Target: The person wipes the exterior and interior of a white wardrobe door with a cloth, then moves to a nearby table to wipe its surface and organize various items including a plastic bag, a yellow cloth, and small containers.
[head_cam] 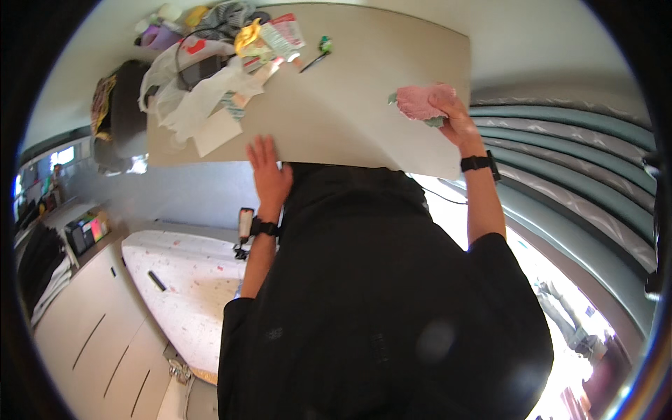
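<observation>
A pink cloth (420, 102) with green pieces at its edge lies at the right part of the pale tabletop (341, 115). My right hand (457, 118) grips its right side, the thumb and fingers around the fabric. My left hand (269, 170) rests at the near edge of the tabletop with its fingers spread and holds nothing. Ahead of it lies a white paper or card (218, 132), partly under a crumpled white plastic bag (194, 107). Farther back, a small green item (325, 44) sits beside a thin dark stick-like thing (313, 63).
Packets (283, 37), a yellow wrapper (248, 38), a purple container (159, 37) and a striped cloth (226, 18) crowd the tabletop's far left. Grey-green curtains (567, 136) hang at the right. A bed (189, 283) and white drawers (105, 341) stand at the lower left.
</observation>
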A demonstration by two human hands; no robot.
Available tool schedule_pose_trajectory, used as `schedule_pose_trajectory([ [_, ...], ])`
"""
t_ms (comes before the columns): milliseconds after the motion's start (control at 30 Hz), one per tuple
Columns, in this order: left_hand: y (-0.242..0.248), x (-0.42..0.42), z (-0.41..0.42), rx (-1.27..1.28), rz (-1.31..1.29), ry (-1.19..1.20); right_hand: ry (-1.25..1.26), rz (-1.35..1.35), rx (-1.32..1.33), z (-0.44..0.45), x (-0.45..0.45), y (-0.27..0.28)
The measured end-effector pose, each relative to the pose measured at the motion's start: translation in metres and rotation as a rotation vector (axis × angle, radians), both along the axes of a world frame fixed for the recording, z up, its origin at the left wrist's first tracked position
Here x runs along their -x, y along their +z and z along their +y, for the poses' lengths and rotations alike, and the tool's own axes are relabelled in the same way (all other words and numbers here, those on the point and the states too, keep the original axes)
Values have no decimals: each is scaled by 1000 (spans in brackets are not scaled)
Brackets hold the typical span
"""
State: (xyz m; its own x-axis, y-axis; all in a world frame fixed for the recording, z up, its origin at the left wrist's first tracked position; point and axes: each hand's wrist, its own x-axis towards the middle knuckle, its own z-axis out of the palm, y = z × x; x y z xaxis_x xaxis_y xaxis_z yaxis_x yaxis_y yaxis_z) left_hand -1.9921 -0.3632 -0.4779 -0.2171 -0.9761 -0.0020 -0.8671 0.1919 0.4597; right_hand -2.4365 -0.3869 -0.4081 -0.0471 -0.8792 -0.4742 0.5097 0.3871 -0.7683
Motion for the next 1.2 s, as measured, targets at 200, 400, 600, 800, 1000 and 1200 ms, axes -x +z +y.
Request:
schedule_pose_trajectory([
  [200,4,2,-2,24,-32,5,438,425,30,-17,-44,3],
  [400,21,4,-5,21,-113,24,570,1057,348,-19,-123,-13],
  [600,32,-52,-64,119,48,84,528,1594,604,9,-147,-31],
  [800,5,-82,-90,30,-140,81,511,1873,606,5,-121,-61],
  [1000,-1,-64,-53,-24,-159,-71,133,1927,480,-5,4,-80],
  [1200,15,-40,-19,-61,72,-331,-253,1203,104,15,55,-84],
])
